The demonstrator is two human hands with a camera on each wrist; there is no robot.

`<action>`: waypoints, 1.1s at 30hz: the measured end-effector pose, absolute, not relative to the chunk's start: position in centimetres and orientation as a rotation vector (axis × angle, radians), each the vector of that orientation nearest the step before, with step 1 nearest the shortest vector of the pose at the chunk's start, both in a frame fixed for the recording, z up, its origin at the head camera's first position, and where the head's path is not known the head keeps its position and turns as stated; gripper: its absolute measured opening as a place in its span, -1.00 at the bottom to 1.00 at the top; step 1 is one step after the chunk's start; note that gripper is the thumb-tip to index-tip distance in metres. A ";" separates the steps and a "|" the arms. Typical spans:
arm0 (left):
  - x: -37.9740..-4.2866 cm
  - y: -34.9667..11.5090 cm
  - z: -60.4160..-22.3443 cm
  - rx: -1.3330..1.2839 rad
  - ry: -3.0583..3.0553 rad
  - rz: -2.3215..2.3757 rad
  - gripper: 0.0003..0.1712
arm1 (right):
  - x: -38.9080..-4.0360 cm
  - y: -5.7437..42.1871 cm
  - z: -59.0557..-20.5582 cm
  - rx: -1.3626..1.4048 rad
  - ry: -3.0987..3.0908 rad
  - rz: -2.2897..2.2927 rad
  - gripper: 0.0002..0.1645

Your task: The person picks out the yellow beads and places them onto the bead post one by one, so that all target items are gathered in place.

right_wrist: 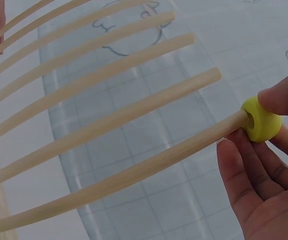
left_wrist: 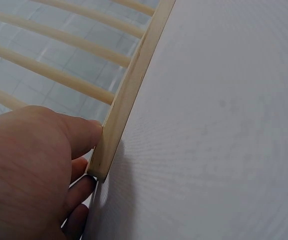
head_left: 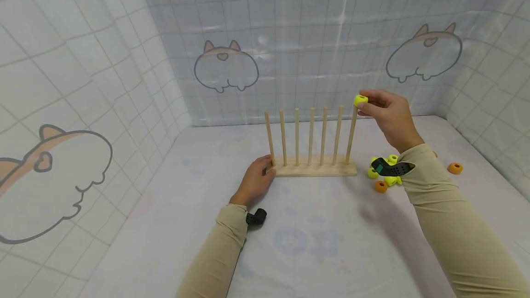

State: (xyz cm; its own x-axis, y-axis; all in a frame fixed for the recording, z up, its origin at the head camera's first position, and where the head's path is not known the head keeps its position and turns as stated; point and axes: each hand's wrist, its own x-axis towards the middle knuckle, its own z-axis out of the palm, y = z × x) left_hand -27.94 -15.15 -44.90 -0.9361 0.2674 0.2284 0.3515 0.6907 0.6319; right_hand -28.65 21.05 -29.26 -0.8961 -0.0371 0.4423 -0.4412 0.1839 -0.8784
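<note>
A wooden peg rack (head_left: 310,170) stands on the table, with several upright pegs in a row along its base. At its left end my left hand (head_left: 256,182) grips the base; in the left wrist view the thumb (left_wrist: 86,134) lies against the base's edge. My right hand (head_left: 387,114) pinches a yellow bead (head_left: 360,100) at the top of the rightmost peg (head_left: 352,134). The right wrist view shows the tip of that peg (right_wrist: 148,167) at the hole of the yellow bead (right_wrist: 262,120). No bead sits on the other pegs.
Several yellow beads (head_left: 390,181) lie in a cluster right of the rack, partly hidden by the right wrist strap. An orange bead (head_left: 380,186) lies at the cluster's front, another orange bead (head_left: 455,168) farther right. Tile-patterned sheets (head_left: 290,59) rise behind and at both sides.
</note>
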 end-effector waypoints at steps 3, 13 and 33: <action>-27.9 -15.1 -44.8 -0.506 -2.783 -1.073 -0.48 | -28.6 21.1 -29.2 0.451 -2.158 1.748 -0.47; -27.9 -15.1 -44.7 -0.516 -2.775 -1.065 -0.49 | -28.6 21.0 -29.0 0.445 -2.188 1.722 -0.47; -27.5 -15.0 -44.4 -0.474 -2.796 -1.091 -0.45 | -28.6 21.0 -28.9 0.459 -2.246 1.701 -0.48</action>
